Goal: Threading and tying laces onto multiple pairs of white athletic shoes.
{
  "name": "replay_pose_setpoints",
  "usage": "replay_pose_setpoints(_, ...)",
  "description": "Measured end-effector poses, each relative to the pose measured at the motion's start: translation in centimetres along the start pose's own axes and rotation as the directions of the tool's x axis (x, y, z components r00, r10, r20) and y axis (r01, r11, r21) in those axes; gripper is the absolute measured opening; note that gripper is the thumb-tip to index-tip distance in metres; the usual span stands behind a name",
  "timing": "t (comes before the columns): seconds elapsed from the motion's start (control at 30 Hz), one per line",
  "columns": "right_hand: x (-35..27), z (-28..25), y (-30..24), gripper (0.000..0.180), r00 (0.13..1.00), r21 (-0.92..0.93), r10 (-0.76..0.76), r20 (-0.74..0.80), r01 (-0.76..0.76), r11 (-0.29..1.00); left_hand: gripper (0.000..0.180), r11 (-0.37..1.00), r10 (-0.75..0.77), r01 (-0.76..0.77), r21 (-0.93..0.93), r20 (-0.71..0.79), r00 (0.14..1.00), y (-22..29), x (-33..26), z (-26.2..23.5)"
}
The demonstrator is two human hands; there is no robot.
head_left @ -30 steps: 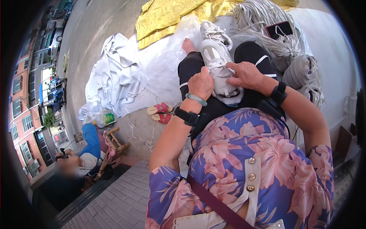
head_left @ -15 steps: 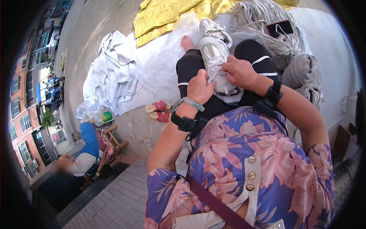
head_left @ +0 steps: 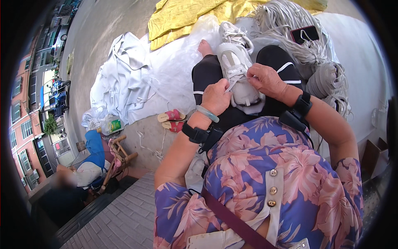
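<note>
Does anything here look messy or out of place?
Mostly loose clutter. A pair of pink sandals lies kicked off on the ground, white sheets are crumpled beside a yellow cloth, and a phone rests on heaped laces. The white sneaker looks undamaged.

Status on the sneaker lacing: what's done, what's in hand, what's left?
Done: the white sneaker on the lap has laces crossing its toe half. In hand: the left hand and right hand hold a lace pulled taut across the shoe near its collar. Left: whether the top eyelets are threaded is hidden by the hands. Big bundles of loose grey laces lie beyond the knees.
</note>
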State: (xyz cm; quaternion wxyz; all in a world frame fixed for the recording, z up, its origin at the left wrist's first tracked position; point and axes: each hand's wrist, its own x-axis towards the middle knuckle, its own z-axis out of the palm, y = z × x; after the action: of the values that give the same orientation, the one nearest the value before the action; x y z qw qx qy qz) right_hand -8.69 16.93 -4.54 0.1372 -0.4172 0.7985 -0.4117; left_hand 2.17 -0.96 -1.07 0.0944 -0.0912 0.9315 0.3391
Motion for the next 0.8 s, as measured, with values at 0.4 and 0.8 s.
replay_pose_setpoints(0.4,-2.3,-4.7,3.6,0.006,0.988,-0.264,-0.134,0.078,0.150,0.953,0.002,0.880,0.143,-0.118,0.459,-0.020,0.989,-3.0,-2.5,-1.6)
replay_pose_setpoints(0.8,-6.1,-8.7,5.9,0.014,0.995,-0.338,-0.096,-0.010,0.087,0.937,0.022,0.825,0.020,0.108,0.554,-0.220,0.975,-3.5,-4.8,-3.0)
